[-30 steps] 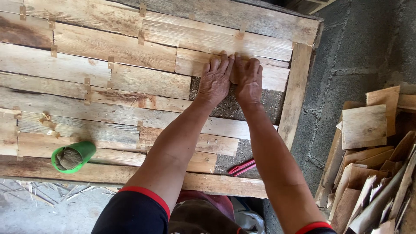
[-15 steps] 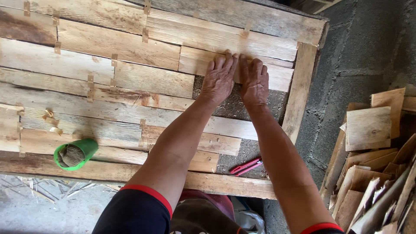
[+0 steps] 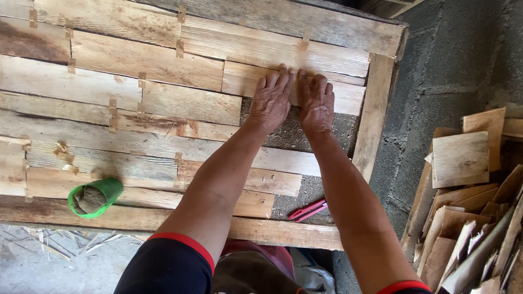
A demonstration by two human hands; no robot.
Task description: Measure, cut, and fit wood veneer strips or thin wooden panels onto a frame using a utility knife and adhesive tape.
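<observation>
Both my left hand (image 3: 271,100) and right hand (image 3: 316,103) lay flat, grip spread, side by side on the veneer strip (image 3: 294,90), whose long axis ran crosswise beneath my palms.

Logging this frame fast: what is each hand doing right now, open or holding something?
Left hand: open, flat, pressing on the thin wood strip; holds nothing.
Right hand: open, flat on the same strip beside it; holds nothing.

Wooden workbench (image 3: 376,117), thin veneer strips (image 3: 147,60), green cup (image 3: 95,197), red cutter (image 3: 308,209)
</observation>
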